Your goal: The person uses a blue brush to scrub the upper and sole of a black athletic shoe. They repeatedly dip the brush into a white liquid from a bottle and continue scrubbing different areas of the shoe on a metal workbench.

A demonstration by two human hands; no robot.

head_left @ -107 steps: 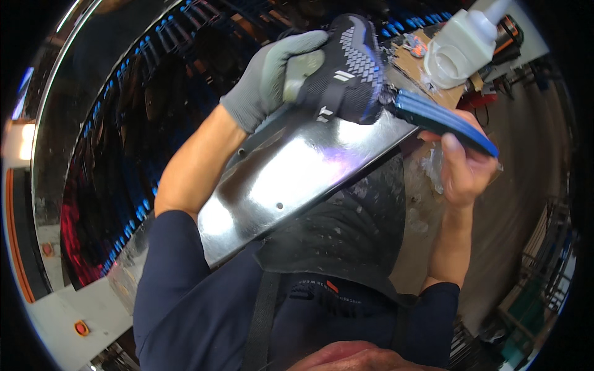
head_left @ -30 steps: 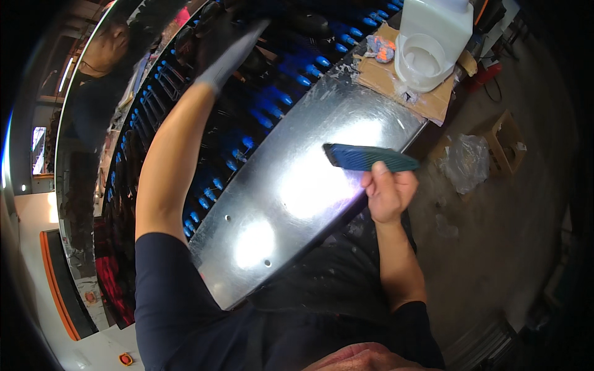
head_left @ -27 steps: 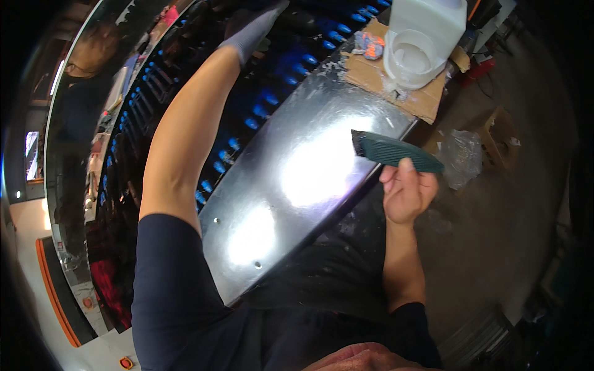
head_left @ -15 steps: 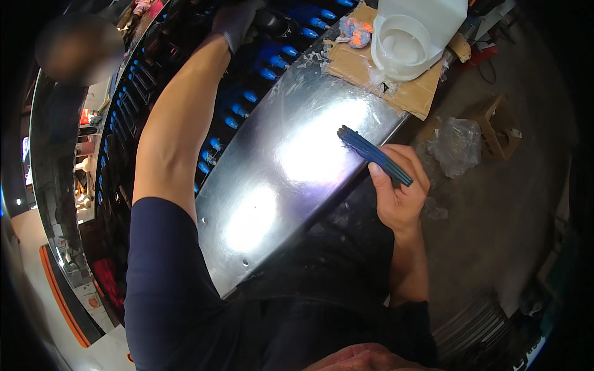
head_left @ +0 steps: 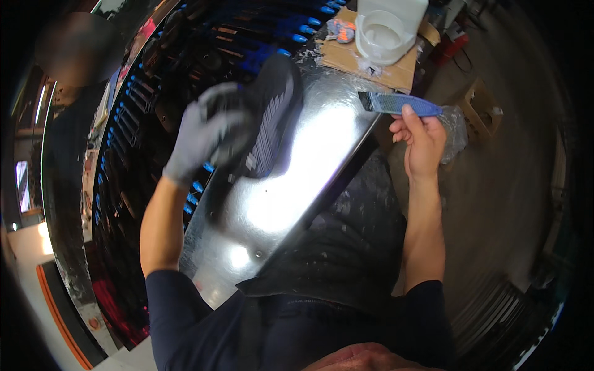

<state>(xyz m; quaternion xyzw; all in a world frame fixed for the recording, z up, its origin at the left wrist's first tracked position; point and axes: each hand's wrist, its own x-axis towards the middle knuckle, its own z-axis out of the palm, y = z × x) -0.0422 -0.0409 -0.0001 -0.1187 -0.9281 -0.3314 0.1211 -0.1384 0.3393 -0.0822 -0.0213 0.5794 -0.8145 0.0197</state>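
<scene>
My gloved left hand [head_left: 201, 139] grips a dark shoe [head_left: 269, 117] above the shiny metal surface [head_left: 309, 161]; my bare right hand [head_left: 421, 145] pinches a blue brush [head_left: 396, 104], not yet touching the shoe.

Ahead of you, a white plastic tub [head_left: 385, 31] stands on a cardboard sheet [head_left: 365, 60] at the far end of the shiny metal table [head_left: 291, 185]; a crumpled plastic bag [head_left: 456, 127] lies on the floor.

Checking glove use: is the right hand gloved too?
No, the right hand is bare and grips a blue brush; only the left hand, holding the black shoe, wears a grey glove.
</scene>
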